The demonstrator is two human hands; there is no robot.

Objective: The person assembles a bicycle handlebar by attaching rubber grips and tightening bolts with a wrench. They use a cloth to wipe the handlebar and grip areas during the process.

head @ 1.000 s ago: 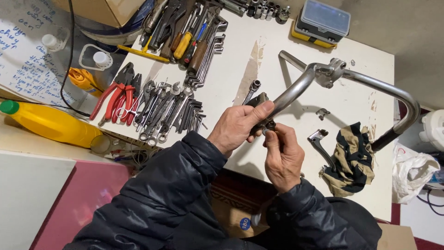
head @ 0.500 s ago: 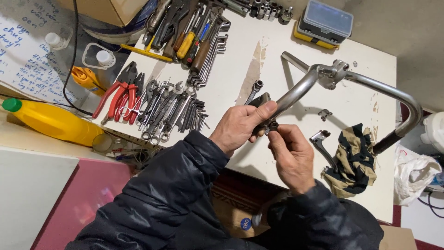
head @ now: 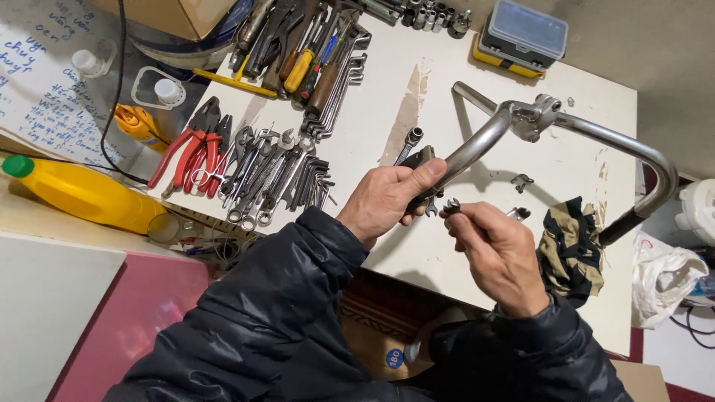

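At frame center, my left hand (head: 383,201) is closed around the handlebar (head: 477,145) end, which arches toward the right of the frame. My right hand (head: 495,249) has its fingers (head: 456,216) pinched on a small clamp (head: 451,205) just beside the bar. I judge that a loosened pinch would drop it off the tabletop (head: 387,97) edge below.

**A crowded white bench in a tight corner**

We are looking down on a white worktable (head: 477,67), its top scuffed and showing a worn brown streak, and even light is falling across it. A grey concrete floor (head: 663,45) is showing beyond the far edge. A pink panel (head: 126,313) and a pale cabinet top (head: 45,298) are sitting at the near left, and a handwritten paper sheet (head: 37,97) is lying at the upper left
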